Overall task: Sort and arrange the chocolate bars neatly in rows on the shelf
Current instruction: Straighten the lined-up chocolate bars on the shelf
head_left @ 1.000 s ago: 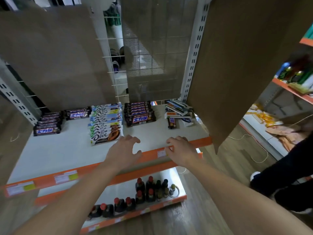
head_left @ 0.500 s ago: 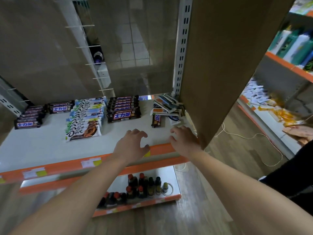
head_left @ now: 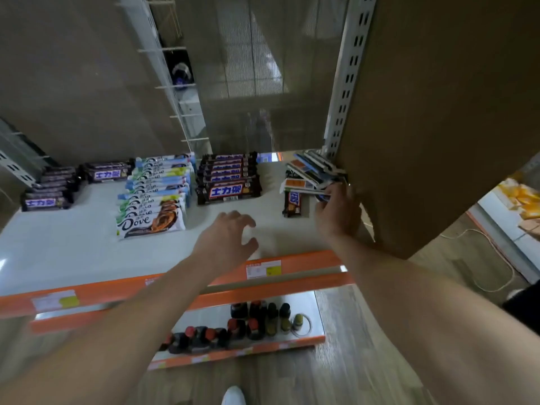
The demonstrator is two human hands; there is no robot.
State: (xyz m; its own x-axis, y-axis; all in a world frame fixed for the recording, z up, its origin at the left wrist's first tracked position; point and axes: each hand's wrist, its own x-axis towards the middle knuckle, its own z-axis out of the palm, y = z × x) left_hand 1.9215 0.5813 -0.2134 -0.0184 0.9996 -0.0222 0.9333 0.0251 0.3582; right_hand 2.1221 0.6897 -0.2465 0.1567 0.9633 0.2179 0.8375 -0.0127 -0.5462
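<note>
Bars (head_left: 309,176) heaped askew at the shelf (head_left: 73,249) right edge are touched by the right hand (head_left: 337,213), grip unclear; left hand (head_left: 225,241) fingers are splayed wide.

Brown cardboard panel (head_left: 438,112) filled the right side, a 2nd brown panel (head_left: 73,83) covered the left back. White slotted upright post (head_left: 347,83) ran along the right panel's edge. Grey mesh back panel (head_left: 257,68) stood in the middle, white wire rack (head_left: 175,89) just left of it, with a dark rounded object behind it, too blurred to identify. Lower shelf (head_left: 204,317) held dark bottles (head_left: 248,323), several red-capped, grouped toward its right end. Wood-look floor (head_left: 350,361) below. White cable (head_left: 510,266) looped on the floor at right. Yellow packets (head_left: 523,197) lay on a neighbouring unit far right. White shoe (head_left: 233,396) showed at the bottom edge.
</note>
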